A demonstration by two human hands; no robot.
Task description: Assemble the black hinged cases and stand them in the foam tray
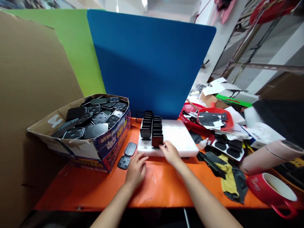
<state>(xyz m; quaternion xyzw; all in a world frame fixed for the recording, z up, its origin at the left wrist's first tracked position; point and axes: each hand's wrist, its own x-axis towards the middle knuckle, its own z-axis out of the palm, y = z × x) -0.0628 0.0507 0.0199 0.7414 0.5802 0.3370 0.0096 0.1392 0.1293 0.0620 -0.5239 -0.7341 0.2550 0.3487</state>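
Note:
On a white foam block [181, 136], black flat rounded cases [145, 133] stand upright in two rows. My right hand [171, 153] is at the front of the right-hand row. Its fingertips grip the lower right edge of the nearest black case [157, 140]. My left hand [136, 171] rests low over the orange table, fingers loosely bent and apart, with nothing seen in them. Just left of it lies an unfolded black case [130, 149], one half smooth and the other with round dimples.
An open cardboard box [102, 158] full of black cases stands at the left. Blue and green panels [152, 66] rise behind. At the right are red baskets [193, 126], a yellow-and-grey glove [229, 180], a pink tumbler [268, 156] and a red mug [260, 186].

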